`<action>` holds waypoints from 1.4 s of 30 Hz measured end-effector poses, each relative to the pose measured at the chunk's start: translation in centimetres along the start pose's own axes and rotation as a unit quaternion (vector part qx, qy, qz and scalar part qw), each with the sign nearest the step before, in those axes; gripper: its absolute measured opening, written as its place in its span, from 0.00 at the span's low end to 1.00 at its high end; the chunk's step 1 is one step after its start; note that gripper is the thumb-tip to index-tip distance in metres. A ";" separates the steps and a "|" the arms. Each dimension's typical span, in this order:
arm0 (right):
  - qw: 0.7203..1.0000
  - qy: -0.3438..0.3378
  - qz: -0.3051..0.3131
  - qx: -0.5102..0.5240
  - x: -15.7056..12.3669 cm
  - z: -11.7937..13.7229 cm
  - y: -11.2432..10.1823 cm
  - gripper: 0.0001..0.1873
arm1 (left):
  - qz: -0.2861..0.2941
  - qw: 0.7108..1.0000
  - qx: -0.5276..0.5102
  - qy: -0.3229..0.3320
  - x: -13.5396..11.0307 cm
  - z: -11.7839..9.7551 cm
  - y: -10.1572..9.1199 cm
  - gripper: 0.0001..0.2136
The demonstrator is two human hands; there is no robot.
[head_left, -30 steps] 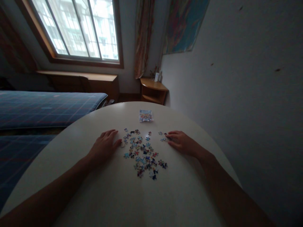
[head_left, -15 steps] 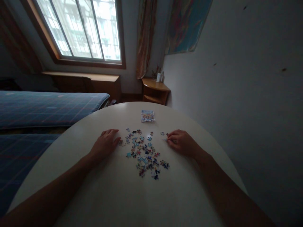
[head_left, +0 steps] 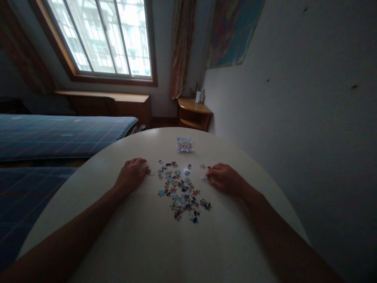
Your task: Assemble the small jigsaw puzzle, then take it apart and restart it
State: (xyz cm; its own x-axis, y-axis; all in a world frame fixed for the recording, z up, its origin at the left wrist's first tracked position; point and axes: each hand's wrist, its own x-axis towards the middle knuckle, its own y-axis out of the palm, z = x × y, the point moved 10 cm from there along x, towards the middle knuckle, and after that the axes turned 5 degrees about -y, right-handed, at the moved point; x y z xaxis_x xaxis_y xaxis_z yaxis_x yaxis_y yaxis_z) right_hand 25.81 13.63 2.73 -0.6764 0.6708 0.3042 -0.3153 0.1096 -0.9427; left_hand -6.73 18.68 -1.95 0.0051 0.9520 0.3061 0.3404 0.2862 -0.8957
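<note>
Loose jigsaw puzzle pieces lie in a scattered heap on the white round table. At the heap's left, my left hand rests on the table, fingers loosely bent and thumb apart, with its thumb tip beside a small puzzle piece. My right hand is on the opposite side, its fingertips closed on the edge of a pale puzzle piece. Just beyond those fingers lies another puzzle piece. The fingers partly cover what they touch.
A small printed picture sheet lies toward the table's far edge. A bed with a plaid mattress stands at the left. A corner shelf is behind the table, and a white wall runs along the right.
My left hand has shifted slightly away from me, and the piece by its thumb has moved up a little. The piece at my right fingertips now sits slightly lower and shows more.
</note>
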 end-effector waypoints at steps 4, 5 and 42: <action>1.000 0.000 0.016 -0.005 0.1 0.0 0.2 0.13 | -0.003 1.000 -0.009 0.006 0.0 -0.3 -0.2 0.18; 1.000 0.001 0.017 -0.008 0.1 0.0 0.2 0.14 | -0.002 1.000 -0.013 0.011 0.0 -0.5 -0.3 0.18; 0.996 0.074 -0.040 0.005 0.1 -1.0 0.7 0.12 | 0.076 0.975 0.161 0.136 -3.4 -7.5 -2.4 0.14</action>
State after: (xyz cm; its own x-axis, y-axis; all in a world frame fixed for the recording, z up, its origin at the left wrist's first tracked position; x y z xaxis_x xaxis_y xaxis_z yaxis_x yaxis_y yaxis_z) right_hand 26.22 14.53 1.98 -0.5430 0.7612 0.3545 -0.3722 0.1602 -0.9142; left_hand -0.50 13.94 1.60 0.2971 0.9343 0.1972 0.0047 0.2051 -0.9787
